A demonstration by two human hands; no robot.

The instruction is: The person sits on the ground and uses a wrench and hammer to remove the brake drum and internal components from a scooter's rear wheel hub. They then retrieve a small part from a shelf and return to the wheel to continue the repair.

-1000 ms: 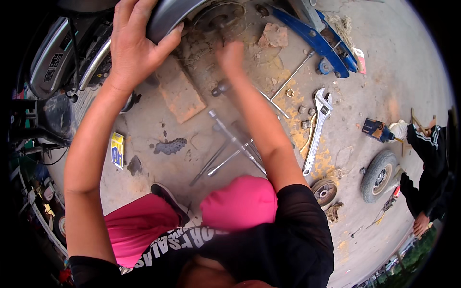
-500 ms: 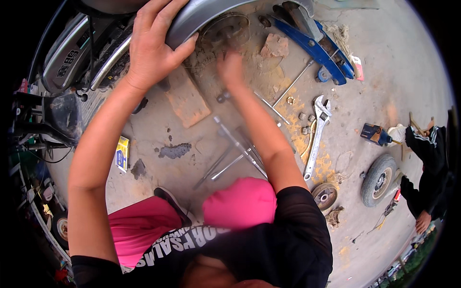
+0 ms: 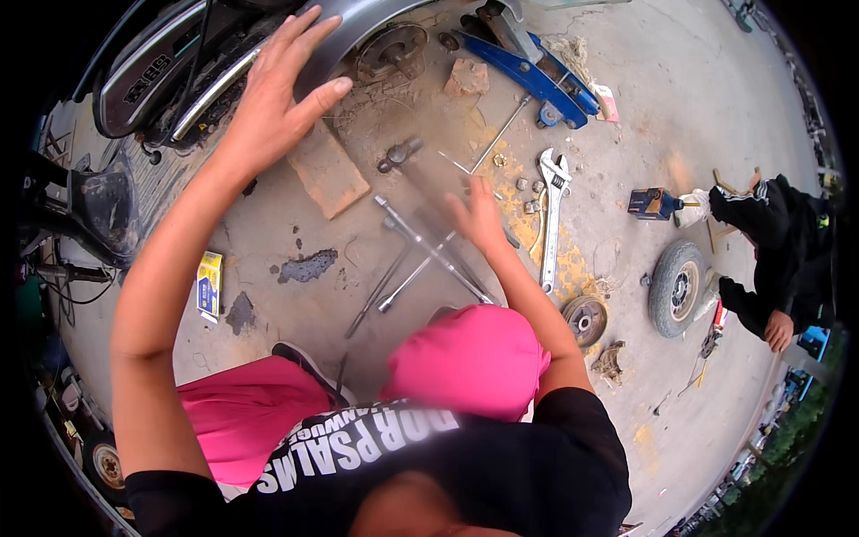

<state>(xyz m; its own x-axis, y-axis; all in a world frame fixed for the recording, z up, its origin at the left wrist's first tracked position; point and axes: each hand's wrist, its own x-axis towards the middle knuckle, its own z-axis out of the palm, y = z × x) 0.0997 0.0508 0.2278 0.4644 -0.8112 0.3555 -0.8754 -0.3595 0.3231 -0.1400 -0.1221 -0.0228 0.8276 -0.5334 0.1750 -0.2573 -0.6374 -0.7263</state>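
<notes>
My left hand [image 3: 279, 112] has its fingers spread, at the edge of the grey fender [image 3: 353, 40]; I cannot tell if it touches. Under the fender sits a dirty round wheel hub [image 3: 392, 52]. Over the floor tools is my right hand [image 3: 481, 219], slightly blurred, thumb apart from the fingers and no held thing visible. To its left lie a hammer [image 3: 400, 154] and a cross-shaped lug wrench [image 3: 431, 249] among other bars. A thin T-shaped bar [image 3: 499, 136] is just beyond it. On its right are a large adjustable wrench [image 3: 550, 224] and several nuts [image 3: 531, 207].
A blue jack [image 3: 528, 76] stands at the far side near a broken brick [image 3: 467, 78]. Another brick [image 3: 329, 174] lies below my left hand. At right are a wheel [image 3: 677, 288], a brake drum [image 3: 586, 320], a dark box [image 3: 654, 204] and another person [image 3: 778, 242].
My right hand has drawn back from the hub toward me, above the tools. My left hand's fingers have shifted at the fender. The view has moved, so the floor things appear farther left.
</notes>
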